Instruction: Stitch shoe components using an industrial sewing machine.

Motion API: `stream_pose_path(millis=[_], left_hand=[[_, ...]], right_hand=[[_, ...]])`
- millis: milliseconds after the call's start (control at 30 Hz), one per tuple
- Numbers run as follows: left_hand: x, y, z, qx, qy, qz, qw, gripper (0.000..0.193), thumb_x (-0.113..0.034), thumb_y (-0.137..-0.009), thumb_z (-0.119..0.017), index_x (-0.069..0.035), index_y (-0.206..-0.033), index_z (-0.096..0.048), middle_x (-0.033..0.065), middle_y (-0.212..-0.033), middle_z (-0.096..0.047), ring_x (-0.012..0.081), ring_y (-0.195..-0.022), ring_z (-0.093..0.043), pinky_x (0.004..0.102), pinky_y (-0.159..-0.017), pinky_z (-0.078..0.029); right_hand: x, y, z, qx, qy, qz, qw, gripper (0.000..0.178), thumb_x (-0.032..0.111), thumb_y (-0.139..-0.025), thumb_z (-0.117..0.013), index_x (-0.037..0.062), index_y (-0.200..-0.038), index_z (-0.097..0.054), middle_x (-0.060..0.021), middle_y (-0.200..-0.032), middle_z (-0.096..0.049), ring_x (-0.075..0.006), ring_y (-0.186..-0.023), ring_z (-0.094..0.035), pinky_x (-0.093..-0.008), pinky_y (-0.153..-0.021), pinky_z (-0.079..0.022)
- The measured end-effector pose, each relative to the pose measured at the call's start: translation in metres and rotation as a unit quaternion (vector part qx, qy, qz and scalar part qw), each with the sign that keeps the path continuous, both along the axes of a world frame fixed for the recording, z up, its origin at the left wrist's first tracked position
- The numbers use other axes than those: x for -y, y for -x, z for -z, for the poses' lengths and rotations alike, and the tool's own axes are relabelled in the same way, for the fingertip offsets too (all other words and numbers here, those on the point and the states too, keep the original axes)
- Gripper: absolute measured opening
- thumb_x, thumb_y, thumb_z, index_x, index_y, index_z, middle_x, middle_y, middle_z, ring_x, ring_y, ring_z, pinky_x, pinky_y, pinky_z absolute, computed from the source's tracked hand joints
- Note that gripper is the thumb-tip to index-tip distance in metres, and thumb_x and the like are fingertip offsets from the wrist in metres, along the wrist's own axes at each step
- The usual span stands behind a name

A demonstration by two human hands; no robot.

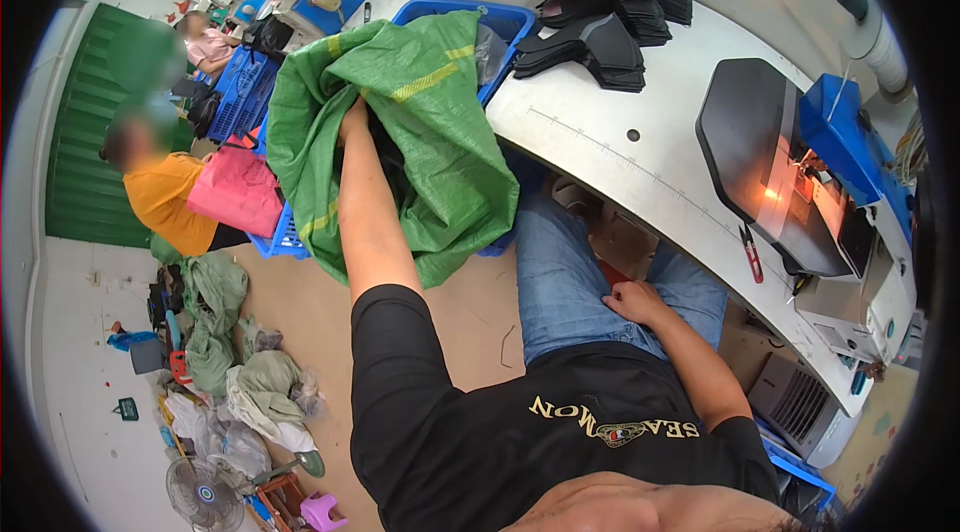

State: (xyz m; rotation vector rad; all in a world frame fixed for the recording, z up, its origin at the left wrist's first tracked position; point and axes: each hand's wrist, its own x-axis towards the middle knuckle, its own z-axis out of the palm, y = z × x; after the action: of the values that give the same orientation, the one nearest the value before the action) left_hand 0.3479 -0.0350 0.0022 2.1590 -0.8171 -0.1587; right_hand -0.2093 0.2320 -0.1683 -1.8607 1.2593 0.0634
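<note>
My left hand (353, 120) reaches down into the mouth of a large green woven sack (440, 142) with yellow stripes. Folds of the sack hide its fingers, so what it touches inside does not show. Blue plastic crates (515, 24) stand behind and beneath the sack. My right hand (634, 301) rests on my thigh with its fingers curled in, and nothing shows in it. To its right, a pair of red-handled thread snips (750, 254) lies on the white worktable (600, 122).
Stacked black cut pieces (590, 47) lie at the table's far end. A sewing machine (790, 167) with a dark, shiny cover stands right. Two people work at the left, one in a yellow top (165, 197). Bundled sacks (215, 307) and a fan (204, 494) stand lower left.
</note>
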Motion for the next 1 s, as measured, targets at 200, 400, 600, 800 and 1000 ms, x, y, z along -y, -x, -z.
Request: stream_pose_path(millis=[200,400,600,800,1000], left_hand=[[0.018,-0.031,0.008,-0.051,0.019,0.017,0.998,0.053,-0.022,-0.078,-0.069,0.001,-0.125,-0.057,0.0165,-0.131,-0.055,0.0312,-0.120,-0.050,0.0382,-0.104,-0.035],[0.006,-0.050,0.020,-0.112,0.099,0.045,0.988,0.052,-0.017,-0.076,-0.071,0.002,-0.122,-0.058,0.0150,-0.126,-0.058,0.0295,-0.113,-0.054,0.0372,-0.100,-0.040],[-0.055,-0.040,-0.036,-0.140,0.259,-0.015,0.956,0.048,-0.003,-0.066,-0.076,0.003,-0.112,-0.061,0.0135,-0.114,-0.062,0.0241,-0.099,-0.059,0.0346,-0.089,-0.047],[-0.158,-0.003,-0.094,-0.076,0.268,0.027,0.960,0.053,-0.001,-0.070,-0.076,-0.003,-0.117,-0.052,0.0118,-0.112,-0.056,0.0214,-0.096,-0.057,0.0317,-0.085,-0.047],[-0.242,0.044,-0.086,-0.009,0.365,0.112,0.924,0.044,0.001,-0.078,-0.071,-0.006,-0.116,-0.049,0.0104,-0.113,-0.053,0.0199,-0.099,-0.055,0.0313,-0.089,-0.046]], right_hand=[[0.012,-0.001,0.000,0.004,-0.007,0.016,1.000,0.034,0.039,-0.083,-0.064,0.0053,-0.080,-0.068,-0.0172,-0.083,-0.068,-0.0355,-0.080,-0.066,-0.0453,-0.073,-0.051],[0.023,-0.010,0.003,0.014,-0.020,-0.002,1.000,0.035,0.040,-0.083,-0.064,0.0057,-0.080,-0.068,-0.0183,-0.084,-0.068,-0.0358,-0.083,-0.066,-0.0455,-0.074,-0.051],[0.022,-0.012,0.002,0.020,-0.010,-0.013,1.000,0.035,0.041,-0.083,-0.065,0.0059,-0.081,-0.068,-0.0190,-0.085,-0.068,-0.0364,-0.085,-0.065,-0.0452,-0.075,-0.051],[0.021,-0.005,0.010,0.032,0.015,-0.003,0.999,0.034,0.038,-0.083,-0.065,0.0048,-0.080,-0.068,-0.0186,-0.083,-0.068,-0.0364,-0.082,-0.066,-0.0460,-0.072,-0.051],[0.017,0.004,0.008,0.065,0.035,0.016,0.997,0.032,0.035,-0.084,-0.065,0.0033,-0.082,-0.067,-0.0180,-0.079,-0.067,-0.0351,-0.077,-0.066,-0.0441,-0.069,-0.050]])
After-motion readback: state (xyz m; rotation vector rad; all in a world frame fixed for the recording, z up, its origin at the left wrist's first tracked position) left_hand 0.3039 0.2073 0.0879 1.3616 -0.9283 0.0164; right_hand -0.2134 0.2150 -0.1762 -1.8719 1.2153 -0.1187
